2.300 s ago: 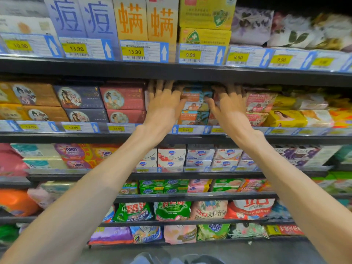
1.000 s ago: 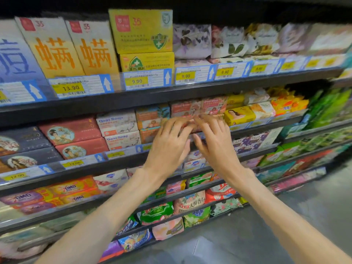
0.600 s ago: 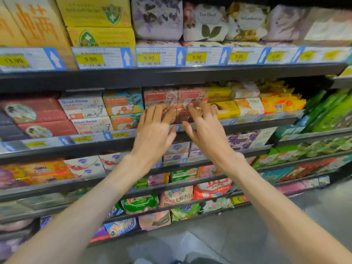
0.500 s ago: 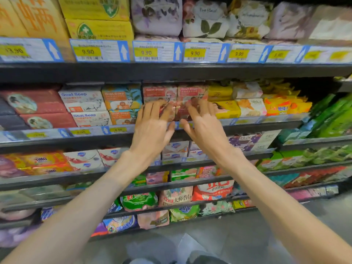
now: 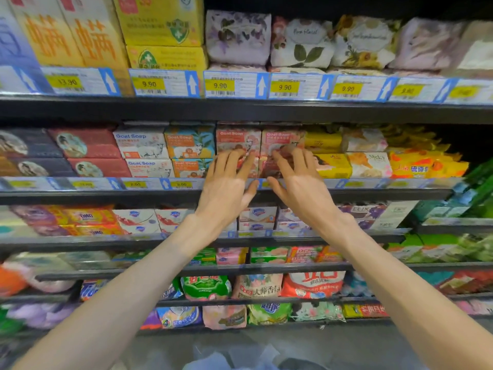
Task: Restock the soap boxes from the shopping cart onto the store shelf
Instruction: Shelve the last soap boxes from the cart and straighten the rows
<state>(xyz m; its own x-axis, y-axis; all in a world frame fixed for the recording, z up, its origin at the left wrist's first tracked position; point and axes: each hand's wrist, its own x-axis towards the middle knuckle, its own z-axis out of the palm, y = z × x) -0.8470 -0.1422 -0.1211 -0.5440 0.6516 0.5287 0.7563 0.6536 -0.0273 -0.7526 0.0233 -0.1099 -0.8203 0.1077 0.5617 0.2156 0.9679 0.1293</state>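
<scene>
Pink Goat Soap boxes (image 5: 238,138) stand stacked in two columns on the second shelf (image 5: 160,194), next to white (image 5: 140,142) and orange-teal (image 5: 190,142) Goat Soap boxes. My left hand (image 5: 226,184) has its fingers spread, the tips resting on the lower pink box of the left column. My right hand (image 5: 300,180) is spread too, fingertips against the lower pink box of the right column (image 5: 281,137). Neither hand grips a box. The lower pink boxes are mostly hidden behind my fingers. The shopping cart is not in view.
Yellow soap packs (image 5: 330,164) sit right of the pink boxes, red boxes (image 5: 85,142) to the left. The shelf above (image 5: 240,109) carries price tags and floral-wrapped soaps (image 5: 237,36). Lower shelves hold more soap and detergent bags (image 5: 312,285). Grey floor lies below.
The view has drifted slightly, and both hands have stayed at the pink Goat Soap boxes, fingertips pressed a little further onto the lower ones. Nothing was picked up.
</scene>
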